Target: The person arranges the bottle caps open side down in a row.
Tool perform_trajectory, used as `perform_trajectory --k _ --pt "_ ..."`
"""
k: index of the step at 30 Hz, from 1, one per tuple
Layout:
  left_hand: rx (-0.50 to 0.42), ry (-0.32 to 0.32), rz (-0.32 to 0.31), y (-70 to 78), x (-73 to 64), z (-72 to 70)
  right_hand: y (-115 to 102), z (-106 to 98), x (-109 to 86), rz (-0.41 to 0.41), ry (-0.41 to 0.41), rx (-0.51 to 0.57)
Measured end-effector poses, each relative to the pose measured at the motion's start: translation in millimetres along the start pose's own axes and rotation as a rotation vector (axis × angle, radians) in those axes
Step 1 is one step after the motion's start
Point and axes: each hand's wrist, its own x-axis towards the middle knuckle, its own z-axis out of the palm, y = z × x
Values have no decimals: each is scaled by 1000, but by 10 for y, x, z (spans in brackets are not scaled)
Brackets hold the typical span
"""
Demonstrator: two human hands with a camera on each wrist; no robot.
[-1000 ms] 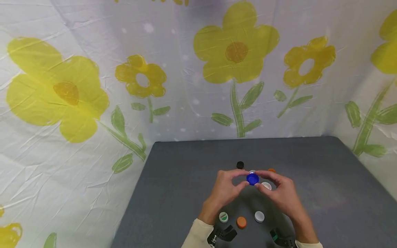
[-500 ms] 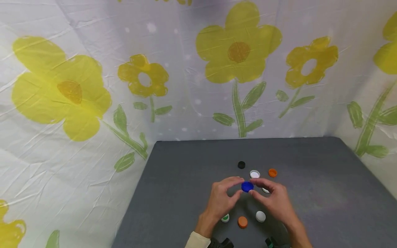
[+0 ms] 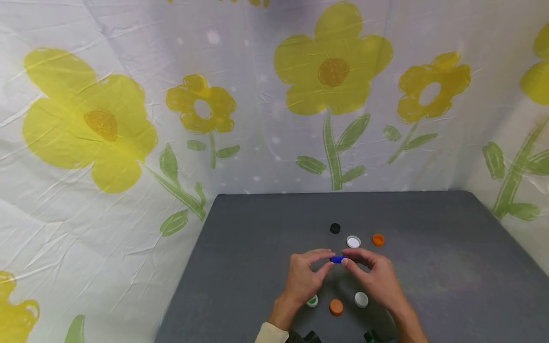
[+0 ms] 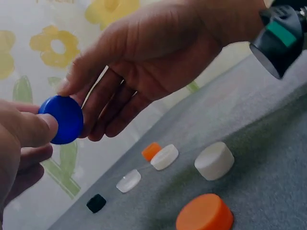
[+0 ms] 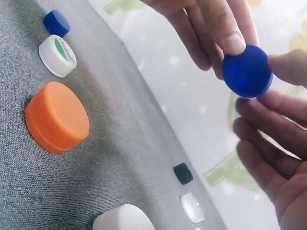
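A round blue bottle cap (image 3: 337, 259) is held up above the table between both hands, seen edge-on in the head view. My left hand (image 3: 303, 274) pinches its left side between thumb and fingers. On the opposite side my right hand (image 3: 377, 276) holds the rim with thumb and fingertips. The cap's flat blue face (image 4: 67, 120) shows in the left wrist view, the left thumb (image 4: 41, 129) pressing on it. In the right wrist view the blue cap (image 5: 247, 72) sits between the left thumb and the right fingertips.
Nearer me on the grey table (image 3: 257, 228) lie a white-and-green cap (image 3: 313, 301), an orange cap (image 3: 336, 307), a white cap (image 3: 361, 299) and another blue cap (image 5: 56, 23). Farther back are a black cap (image 3: 335, 228), a white cap (image 3: 353, 241) and an orange cap (image 3: 378, 239).
Both hands have come down and slightly left with the blue cap. It has tilted from showing its round face to edge-on in the head view. Both hands keep hold of it.
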Motion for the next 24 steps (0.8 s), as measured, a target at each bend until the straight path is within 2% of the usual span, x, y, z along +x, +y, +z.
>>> perform_trajectory --k 3,8,14,19,24 --pt "-67 13 -110 14 1 -7 -11 14 -1 -58 59 -26" --pt "-257 1 -351 55 12 -54 -5 24 -1 -225 172 -57" --pt "-463 6 -557 79 43 -119 -19 55 4 -441 218 -108" --pt "-590 14 -662 67 39 -144 -64 108 -6 -563 229 -102" --pt "-635 4 -689 66 35 -157 -78 148 -11 -576 234 -104"
